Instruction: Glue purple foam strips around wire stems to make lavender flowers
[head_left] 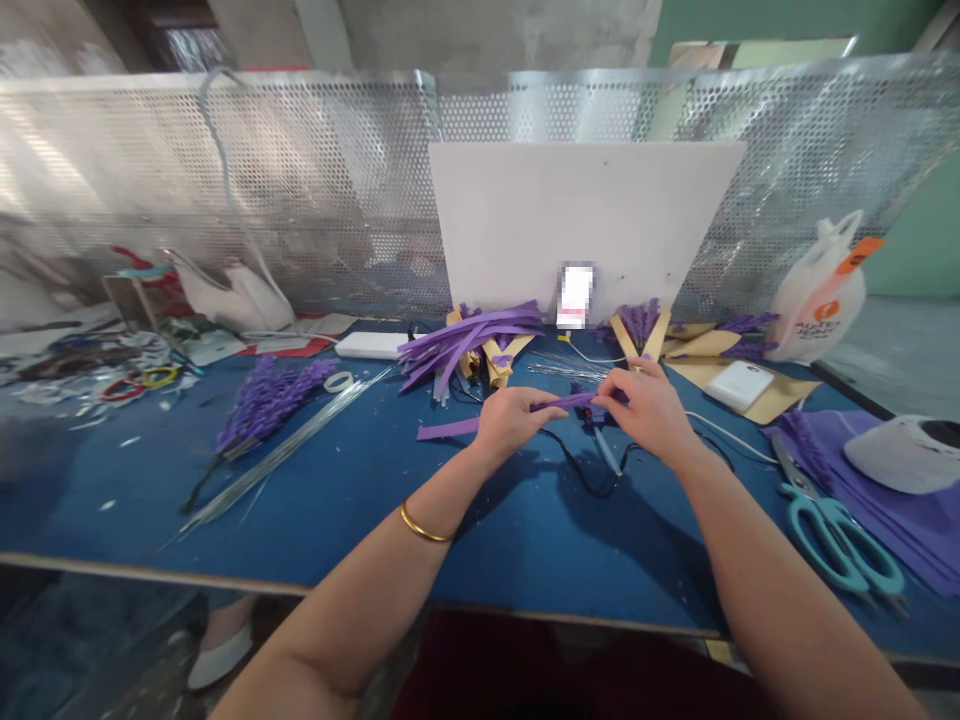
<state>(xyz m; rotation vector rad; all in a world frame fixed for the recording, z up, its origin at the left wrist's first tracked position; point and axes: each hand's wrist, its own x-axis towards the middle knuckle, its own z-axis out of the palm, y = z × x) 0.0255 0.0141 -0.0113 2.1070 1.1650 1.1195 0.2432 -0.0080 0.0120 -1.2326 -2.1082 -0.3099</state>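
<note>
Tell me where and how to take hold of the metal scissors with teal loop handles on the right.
Take the metal scissors by their teal loop handles, coming from the near side, probably best with the right hand once it releases the thin purple strip. The loops lie toward the person, while the metal blades point away.

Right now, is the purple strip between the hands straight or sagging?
Straight: the purple strip runs without visible sag from the left hand to the right hand.
</note>
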